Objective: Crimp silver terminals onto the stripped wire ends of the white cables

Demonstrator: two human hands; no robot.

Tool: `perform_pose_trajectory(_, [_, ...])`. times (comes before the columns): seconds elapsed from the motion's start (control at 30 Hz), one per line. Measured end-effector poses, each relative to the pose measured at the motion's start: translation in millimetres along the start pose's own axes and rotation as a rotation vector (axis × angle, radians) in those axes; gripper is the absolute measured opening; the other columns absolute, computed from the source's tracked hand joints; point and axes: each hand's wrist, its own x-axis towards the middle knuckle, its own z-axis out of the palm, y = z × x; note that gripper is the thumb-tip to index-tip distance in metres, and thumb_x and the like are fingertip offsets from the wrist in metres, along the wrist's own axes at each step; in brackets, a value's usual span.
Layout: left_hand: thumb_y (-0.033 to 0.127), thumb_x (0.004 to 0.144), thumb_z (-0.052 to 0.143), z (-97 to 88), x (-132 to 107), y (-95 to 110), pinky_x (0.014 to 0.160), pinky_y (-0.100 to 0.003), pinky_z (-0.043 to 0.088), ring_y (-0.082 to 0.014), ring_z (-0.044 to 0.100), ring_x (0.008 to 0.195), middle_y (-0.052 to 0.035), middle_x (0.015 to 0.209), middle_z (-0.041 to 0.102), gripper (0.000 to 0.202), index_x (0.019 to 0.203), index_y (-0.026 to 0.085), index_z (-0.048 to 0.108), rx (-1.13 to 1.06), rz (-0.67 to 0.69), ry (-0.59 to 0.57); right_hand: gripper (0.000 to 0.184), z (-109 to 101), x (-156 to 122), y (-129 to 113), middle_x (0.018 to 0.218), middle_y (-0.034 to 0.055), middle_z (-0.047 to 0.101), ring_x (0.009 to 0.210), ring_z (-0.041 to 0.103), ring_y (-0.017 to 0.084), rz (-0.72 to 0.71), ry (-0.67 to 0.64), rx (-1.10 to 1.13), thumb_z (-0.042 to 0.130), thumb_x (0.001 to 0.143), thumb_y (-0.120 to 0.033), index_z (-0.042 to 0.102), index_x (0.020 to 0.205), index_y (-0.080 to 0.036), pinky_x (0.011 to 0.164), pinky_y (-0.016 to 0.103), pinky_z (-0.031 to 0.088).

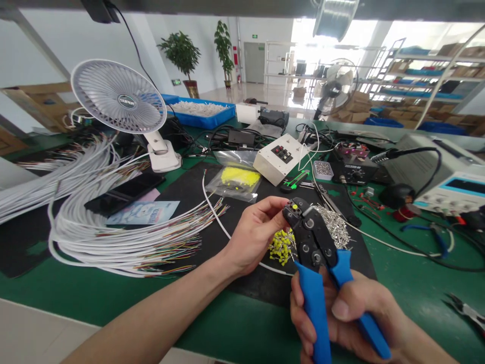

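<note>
My right hand (352, 313) is wrapped round the blue handles of a crimping tool (314, 237), whose black head points up and away. The handles stand spread apart. My left hand (257, 227) has thumb and forefinger pinched against the left side of the tool's jaws; what lies between those fingers is hidden. A small yellow piece (295, 207) shows in the jaws. Just below the tool's head lies a pile of yellow-sleeved terminals (280, 248), partly behind my left hand. Loose silver terminals (336, 227) are heaped to the right of the head.
Bundled white cables (125, 247) with bare coloured wire ends cover the left side. Behind my hands are a bag of yellow sleeves (238, 178) and a white switch box (278, 159). A desk fan (121, 98) stands back left; cutters (468, 313) lie at the right edge.
</note>
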Motion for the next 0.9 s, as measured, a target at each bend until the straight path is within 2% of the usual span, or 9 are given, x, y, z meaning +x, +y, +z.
perform_pose_trajectory(0.07, [0.031,0.082,0.083,-2.1,2,0,0.077,-0.027,0.047,-0.014,0.061,0.079,-0.0053,0.094,0.072,0.025,0.103,0.019,0.075,0.063,0.015,0.005,0.04,0,-7,-9,0.092,0.0111,0.068,0.078,0.068,0.026,0.012,0.144,-0.268,0.061,0.072,-0.03,0.066,0.108,-0.014,0.075,0.046,0.055])
perform_pose_trajectory(0.1, [0.032,0.083,0.082,-3.5,3,-1,0.076,-0.027,0.047,-0.0137,0.06,0.078,-0.006,0.097,0.072,0.027,0.106,0.019,0.076,0.103,0.027,0.011,0.037,-1,-11,-14,0.099,0.0116,0.069,0.085,0.068,0.029,0.001,0.276,-0.485,0.061,0.077,-0.031,0.065,0.11,-0.016,0.079,0.048,0.055])
perform_pose_trajectory(0.13, [0.033,0.084,0.081,-4.9,4,0,0.076,-0.026,0.047,-0.0131,0.059,0.078,-0.0064,0.099,0.072,0.029,0.108,0.019,0.075,0.145,0.043,0.022,0.035,-3,-15,-19,0.107,0.0118,0.069,0.094,0.067,0.031,-0.032,0.429,-0.746,0.06,0.081,-0.032,0.065,0.114,-0.019,0.086,0.05,0.053])
perform_pose_trajectory(0.2, [0.034,0.087,0.078,-7.5,7,0,0.073,-0.025,0.046,-0.0114,0.058,0.076,-0.0063,0.101,0.071,0.029,0.112,0.019,0.075,0.219,0.077,0.058,0.038,-10,-21,-28,0.117,0.0115,0.066,0.106,0.063,0.032,-0.204,0.683,-1.327,0.062,0.084,-0.031,0.062,0.121,-0.023,0.095,0.051,0.049])
perform_pose_trajectory(0.27, [0.034,0.088,0.076,-9.2,8,1,0.071,-0.023,0.045,-0.0103,0.056,0.073,-0.0051,0.097,0.07,0.03,0.114,0.02,0.073,0.261,0.099,0.091,0.049,-18,-23,-36,0.12,0.012,0.064,0.108,0.061,0.032,-0.39,0.795,-1.789,0.062,0.08,-0.025,0.056,0.129,-0.023,0.095,0.05,0.049])
perform_pose_trajectory(0.33, [0.034,0.09,0.074,-9.6,9,2,0.07,-0.022,0.045,-0.0097,0.055,0.072,-0.0041,0.095,0.069,0.029,0.116,0.021,0.071,0.268,0.108,0.106,0.057,-26,-23,-42,0.119,0.0134,0.063,0.108,0.06,0.033,-0.498,0.851,-2.068,0.061,0.076,-0.02,0.053,0.133,-0.019,0.091,0.049,0.052])
perform_pose_trajectory(0.43, [0.035,0.09,0.074,-8.5,9,3,0.07,-0.023,0.045,-0.01,0.055,0.072,-0.0033,0.092,0.068,0.027,0.113,0.021,0.071,0.279,0.121,0.113,0.058,-31,-22,-47,0.119,0.0155,0.064,0.109,0.06,0.034,-0.57,0.935,-2.266,0.059,0.074,-0.02,0.052,0.132,-0.015,0.087,0.048,0.055])
perform_pose_trajectory(0.53, [0.038,0.089,0.075,-7.0,8,4,0.069,-0.024,0.045,-0.0112,0.056,0.072,-0.003,0.088,0.067,0.027,0.109,0.02,0.072,0.306,0.121,0.123,0.059,-30,-23,-48,0.121,0.0161,0.064,0.11,0.06,0.035,-0.594,0.984,-2.353,0.059,0.073,-0.02,0.053,0.131,-0.013,0.087,0.048,0.056])
perform_pose_trajectory(0.9, [0.036,0.089,0.075,-7.1,7,1,0.066,-0.022,0.044,-0.0099,0.053,0.07,-0.0024,0.088,0.064,0.022,0.104,0.019,0.074,0.345,0.153,0.117,0.062,-28,-21,-48,0.123,0.0163,0.065,0.113,0.059,0.036,-0.575,0.993,-2.422,0.06,0.071,-0.021,0.054,0.132,-0.011,0.088,0.048,0.056])
